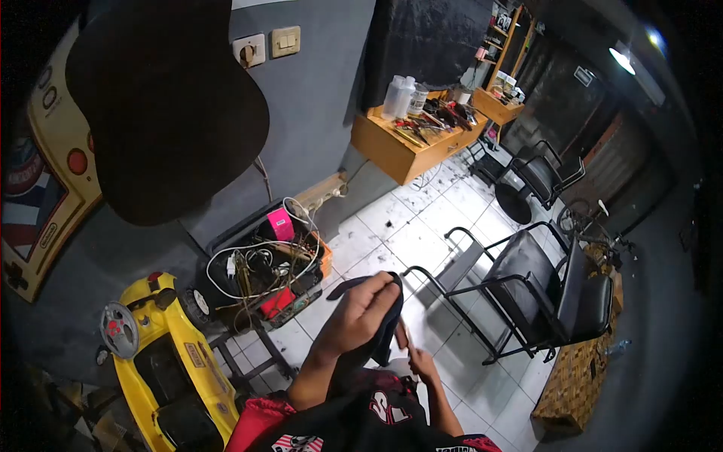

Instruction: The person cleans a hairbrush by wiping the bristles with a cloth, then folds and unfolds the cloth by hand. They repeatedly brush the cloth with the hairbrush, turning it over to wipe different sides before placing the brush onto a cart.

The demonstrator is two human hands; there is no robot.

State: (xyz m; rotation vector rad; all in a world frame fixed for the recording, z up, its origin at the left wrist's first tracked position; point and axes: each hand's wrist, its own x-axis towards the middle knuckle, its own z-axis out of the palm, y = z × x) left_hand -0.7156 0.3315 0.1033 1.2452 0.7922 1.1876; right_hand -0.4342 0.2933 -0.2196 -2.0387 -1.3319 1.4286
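Note:
My left hand (364,312) is raised in front of my chest, fingers closed around a bunched dark cloth (386,336). The cloth hangs below the fist, and a dark end of it sticks out on the left side. Lower and to the right, my right hand (424,366) is closed around a slim brown-and-pale stick-like thing (404,337). It points up toward the hanging cloth and overlaps its edge in this view. I cannot tell what kind of tool it is.
A black barber chair (520,282) stands on the tiled floor at right, beside a woven box (576,380). On the left are a yellow ride-on toy car (184,369) and a crate of cables (263,264). Bottles and tools sit on a wooden counter (384,147).

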